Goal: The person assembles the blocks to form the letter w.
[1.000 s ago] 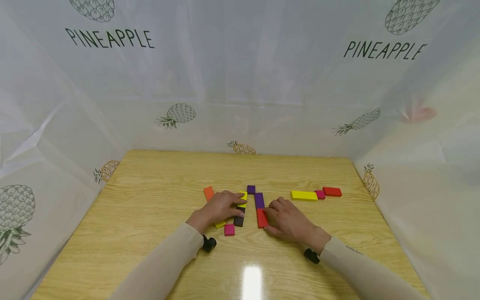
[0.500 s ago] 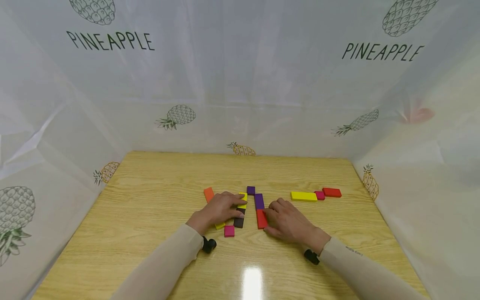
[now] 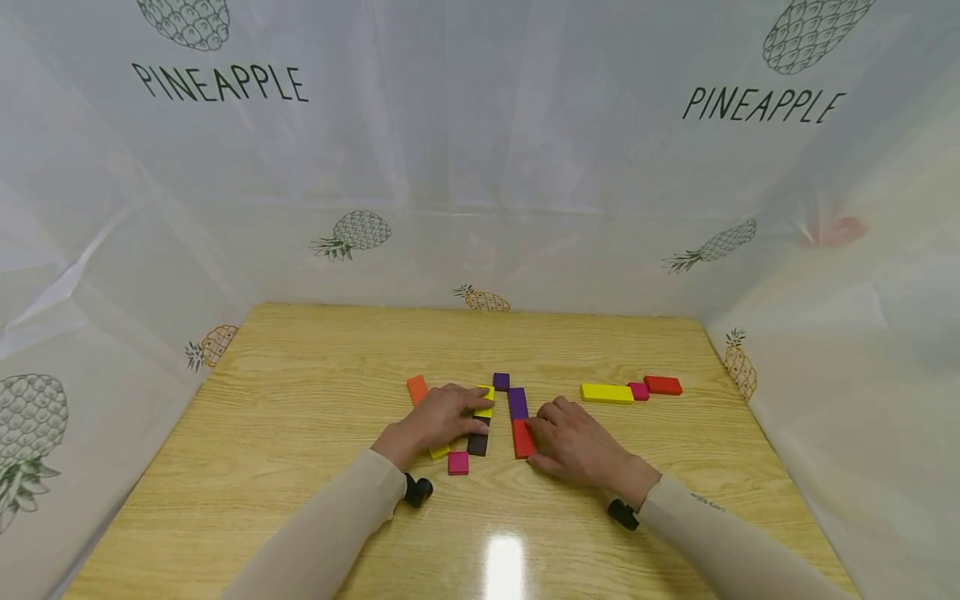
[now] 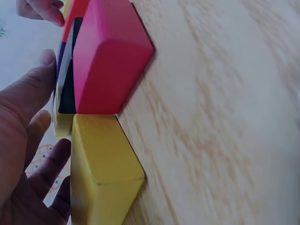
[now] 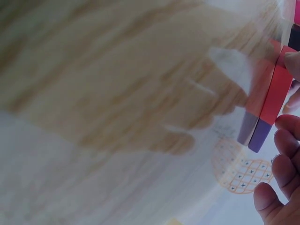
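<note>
My left hand (image 3: 441, 414) reaches over a yellow block (image 3: 487, 407) and a black block (image 3: 477, 445) lying end to end; its fingertips touch the yellow one and its thumb the black. Beneath this hand lie an orange block (image 3: 417, 388) and another yellow block (image 3: 439, 452), partly hidden. A pink block (image 3: 458, 463) sits near the black one's lower left. With thumb and index finger, my right hand (image 3: 576, 442) touches a red block (image 3: 522, 442), its other fingers loosely bent. Beyond the red block, in line with it, is a purple block (image 3: 518, 402).
A small dark purple block (image 3: 502, 382) lies beyond both rows. At the right, a long yellow block (image 3: 607, 392), a small pink block (image 3: 639, 391) and a red block (image 3: 663, 385) form a row on the wooden table (image 3: 315, 350). Printed sheeting (image 3: 570, 183) encloses the table.
The view shifts very slightly. Both hands and all the blocks keep their places.
</note>
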{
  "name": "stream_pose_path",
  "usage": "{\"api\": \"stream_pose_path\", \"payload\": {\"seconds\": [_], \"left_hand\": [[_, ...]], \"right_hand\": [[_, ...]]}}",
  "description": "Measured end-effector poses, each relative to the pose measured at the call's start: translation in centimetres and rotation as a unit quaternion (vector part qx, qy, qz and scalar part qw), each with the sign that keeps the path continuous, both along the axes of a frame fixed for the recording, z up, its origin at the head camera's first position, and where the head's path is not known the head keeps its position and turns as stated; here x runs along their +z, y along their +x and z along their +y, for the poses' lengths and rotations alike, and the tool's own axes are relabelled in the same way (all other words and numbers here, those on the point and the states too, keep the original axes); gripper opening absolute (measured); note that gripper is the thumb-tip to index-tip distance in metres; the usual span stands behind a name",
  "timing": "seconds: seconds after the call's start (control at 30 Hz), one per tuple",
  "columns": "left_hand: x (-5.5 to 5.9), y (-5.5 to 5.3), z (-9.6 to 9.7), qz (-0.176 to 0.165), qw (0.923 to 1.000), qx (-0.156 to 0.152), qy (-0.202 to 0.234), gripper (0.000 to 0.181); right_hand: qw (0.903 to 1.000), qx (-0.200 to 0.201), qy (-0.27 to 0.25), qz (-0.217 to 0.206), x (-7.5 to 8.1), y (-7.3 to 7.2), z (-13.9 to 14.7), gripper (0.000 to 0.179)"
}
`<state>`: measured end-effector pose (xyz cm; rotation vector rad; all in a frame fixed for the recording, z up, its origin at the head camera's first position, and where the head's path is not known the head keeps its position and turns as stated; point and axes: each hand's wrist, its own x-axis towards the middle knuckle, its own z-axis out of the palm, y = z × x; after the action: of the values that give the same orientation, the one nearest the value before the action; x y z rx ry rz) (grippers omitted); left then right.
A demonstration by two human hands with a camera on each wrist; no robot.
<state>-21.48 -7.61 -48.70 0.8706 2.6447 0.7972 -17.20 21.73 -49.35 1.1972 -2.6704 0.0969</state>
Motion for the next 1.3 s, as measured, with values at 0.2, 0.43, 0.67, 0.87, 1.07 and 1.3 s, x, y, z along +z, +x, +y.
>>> {"api": "stream_pose_path", "payload": {"seconds": [0.2, 0.43, 0.67, 0.87, 1.07, 1.3], "left_hand": [[0.3, 0.1, 0.6, 0.013, 0.9998, 0.012, 0.003, 0.049], [0.9, 0.6, 2.8, 0.059, 0.9982, -0.008, 0.003, 0.046], [0.5, 1.0, 5.1, 0.069, 0.9975, -0.009, -0.01, 0.045], [0.0, 0.9, 6.1, 0.089, 0.9952, -0.012, -0.037, 0.048], [-0.3, 1.0, 6.2, 0.108, 0.9921, -0.021, -0.06, 0.046], [-0.6, 1.0, 6.1, 0.121, 0.9898, -0.026, -0.07, 0.046]], "right_hand": [[0.9999, 0.004, -0.012, 0.002, -0.1, 0.0, 0.3, 0.049], [0.9995, -0.017, -0.025, 0.003, 0.2, -0.1, 1.0, 0.049], [0.9974, -0.065, -0.025, -0.017, 0.5, -0.3, 2.4, 0.049], [0.9974, -0.069, -0.017, 0.011, 0.3, -0.6, 3.4, 0.046], [0.9974, -0.063, -0.02, 0.029, 0.0, -0.7, 3.8, 0.044], [0.9967, -0.069, -0.026, 0.034, 0.1, -0.5, 4.1, 0.045]]}}
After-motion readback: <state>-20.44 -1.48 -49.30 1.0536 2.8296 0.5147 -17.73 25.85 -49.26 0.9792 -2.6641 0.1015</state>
